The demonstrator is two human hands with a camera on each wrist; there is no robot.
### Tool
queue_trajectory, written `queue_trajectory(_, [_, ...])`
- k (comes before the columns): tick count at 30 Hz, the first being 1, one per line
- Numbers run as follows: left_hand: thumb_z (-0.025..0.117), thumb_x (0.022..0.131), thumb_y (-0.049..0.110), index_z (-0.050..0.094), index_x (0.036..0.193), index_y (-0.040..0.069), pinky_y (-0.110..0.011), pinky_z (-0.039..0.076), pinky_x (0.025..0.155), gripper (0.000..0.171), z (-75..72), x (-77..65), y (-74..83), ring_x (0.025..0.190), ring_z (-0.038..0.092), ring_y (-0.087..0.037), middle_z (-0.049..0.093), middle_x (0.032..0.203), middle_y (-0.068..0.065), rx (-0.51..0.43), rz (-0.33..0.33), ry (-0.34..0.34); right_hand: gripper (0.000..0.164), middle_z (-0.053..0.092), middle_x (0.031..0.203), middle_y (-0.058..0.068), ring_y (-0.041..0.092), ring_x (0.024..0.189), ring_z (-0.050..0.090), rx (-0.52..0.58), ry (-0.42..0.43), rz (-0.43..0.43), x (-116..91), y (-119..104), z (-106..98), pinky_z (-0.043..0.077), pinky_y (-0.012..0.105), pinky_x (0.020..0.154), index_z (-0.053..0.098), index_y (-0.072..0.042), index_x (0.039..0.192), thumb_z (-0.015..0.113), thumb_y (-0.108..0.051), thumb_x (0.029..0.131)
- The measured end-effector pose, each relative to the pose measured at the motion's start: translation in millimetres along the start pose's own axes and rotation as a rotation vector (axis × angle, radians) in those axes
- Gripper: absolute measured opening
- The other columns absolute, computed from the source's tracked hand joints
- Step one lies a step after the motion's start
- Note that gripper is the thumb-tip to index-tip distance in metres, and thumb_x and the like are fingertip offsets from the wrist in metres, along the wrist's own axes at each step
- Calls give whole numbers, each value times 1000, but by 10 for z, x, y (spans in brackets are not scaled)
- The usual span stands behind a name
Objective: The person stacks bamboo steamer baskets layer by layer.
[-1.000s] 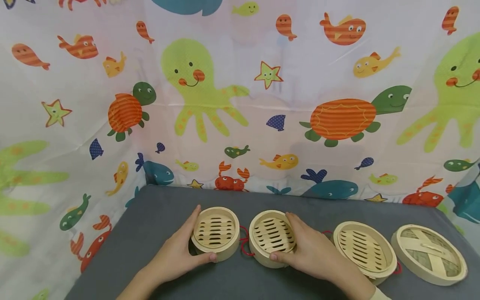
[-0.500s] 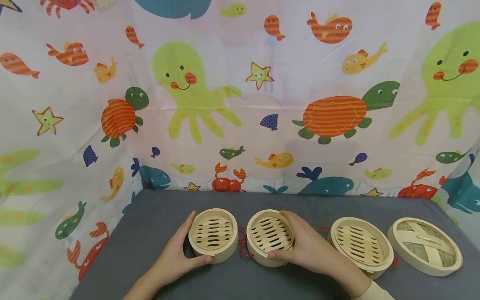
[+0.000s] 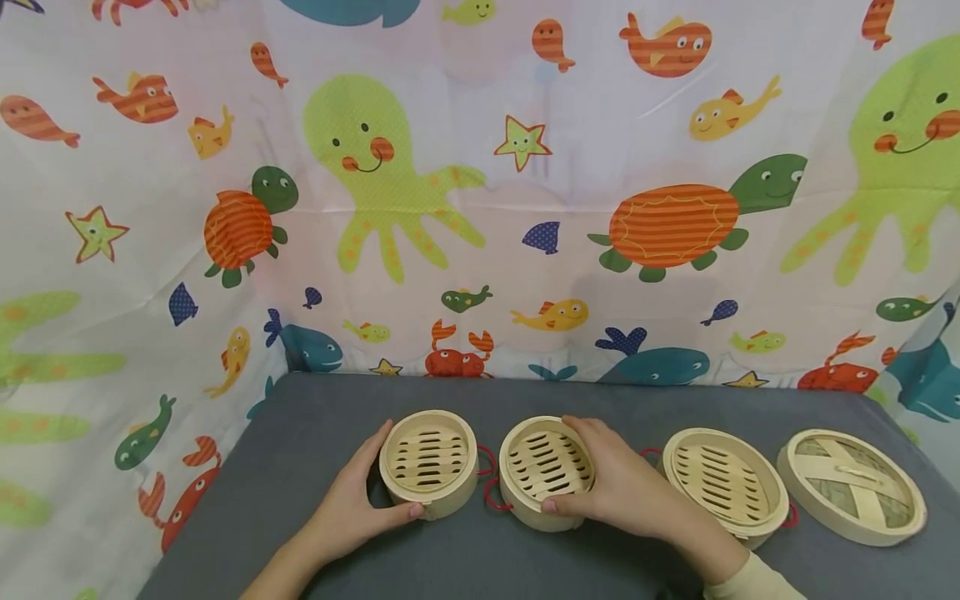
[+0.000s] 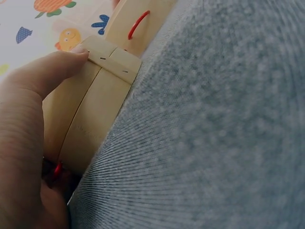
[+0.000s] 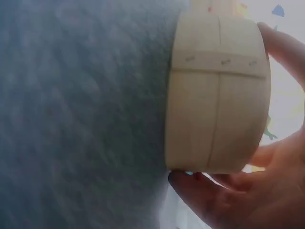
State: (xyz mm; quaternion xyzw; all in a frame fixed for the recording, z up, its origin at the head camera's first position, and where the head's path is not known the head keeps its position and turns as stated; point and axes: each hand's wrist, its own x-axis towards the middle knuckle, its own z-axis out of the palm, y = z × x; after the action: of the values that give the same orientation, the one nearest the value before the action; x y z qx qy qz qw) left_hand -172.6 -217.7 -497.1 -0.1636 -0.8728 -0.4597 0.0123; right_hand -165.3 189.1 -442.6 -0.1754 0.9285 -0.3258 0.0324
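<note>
In the head view two small round bamboo steamer baskets with slatted bottoms stand side by side, a narrow gap between them. My left hand (image 3: 352, 504) grips the left steamer basket (image 3: 430, 458), thumb on its near rim and fingers round its far left side. The right steamer basket (image 3: 542, 468) is held by my right hand (image 3: 622, 483), with the thumb at the near rim and fingers behind. Red loops (image 3: 495, 493) show on the facing sides of both baskets. In the right wrist view the held basket's stapled wall (image 5: 214, 114) fills the grasp.
Right of my right forearm sits a third steamer basket (image 3: 723, 483), partly covered by the arm. Beside it lies a round woven lid (image 3: 855, 487). All rest on a grey-covered table (image 3: 315, 417). A sea-animal curtain (image 3: 480, 167) bounds the back and left.
The gap between the two held baskets has widened slightly, and their red loops stand a little apart now. Both hands keep their grip. The head view has shifted a little.
</note>
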Motion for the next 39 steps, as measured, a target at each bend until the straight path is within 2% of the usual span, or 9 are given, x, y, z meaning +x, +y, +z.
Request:
queue_trajectory(5, [99,79,49,26,174,10,-74,27,120,126,-5,-10,-4,161,29,-43,31,176,-14,-12,-13,-3,129,52,152,16,36,141,49,-9,-94,-22,-41,-26,-138,48,62,106,37,-4,169,88,-77,76])
queue_trajectory(9, [99,80,47,26,174,11,-74,28,120,125,-6,-19,-18,161,30,-43,32,175,-14,-21,1,-2,129,50,156,21,44,145,46,16,-193,-29,-66,-44,-267,45,71,107,34,-2,170,92,-69,76])
queue_trajectory(13, [99,80,47,28,174,11,-74,29,119,124,1,-27,-35,160,32,-43,34,175,-14,-23,8,2,129,49,161,20,49,149,42,41,-249,-48,-75,-31,-317,39,77,109,34,-5,171,94,-66,75])
queue_trajectory(17, [99,80,47,29,174,12,-73,29,119,122,11,-30,-44,159,33,-42,35,174,-13,-34,2,0,126,54,157,9,40,145,48,34,-255,-64,-77,-2,-283,43,73,106,36,-19,172,95,-68,73])
queue_trajectory(20, [99,80,46,30,174,12,-72,30,119,121,15,-32,-42,159,34,-41,36,174,-12,-41,1,-3,122,54,154,5,33,142,49,53,-245,-70,-77,11,-245,45,69,105,39,-23,170,96,-67,72])
queue_trajectory(27, [99,80,47,30,173,11,-72,31,119,121,6,-14,-9,159,35,-40,37,173,-11,-28,31,-6,118,54,155,3,28,141,51,192,-233,-62,-64,4,-222,41,65,112,41,-15,166,99,-56,72])
queue_trajectory(35, [97,83,44,27,174,9,-76,29,118,120,-14,-9,4,160,31,-45,33,175,-17,-33,45,-19,117,58,151,2,27,136,54,148,-185,-73,-46,25,-222,44,63,109,45,-10,164,100,-55,71])
queue_trajectory(39, [98,83,43,29,173,7,-74,30,118,119,-17,-12,-10,159,34,-43,36,173,-16,-35,50,-13,117,59,150,1,25,134,55,127,-183,-55,-34,19,-226,45,61,107,46,-10,163,100,-58,70])
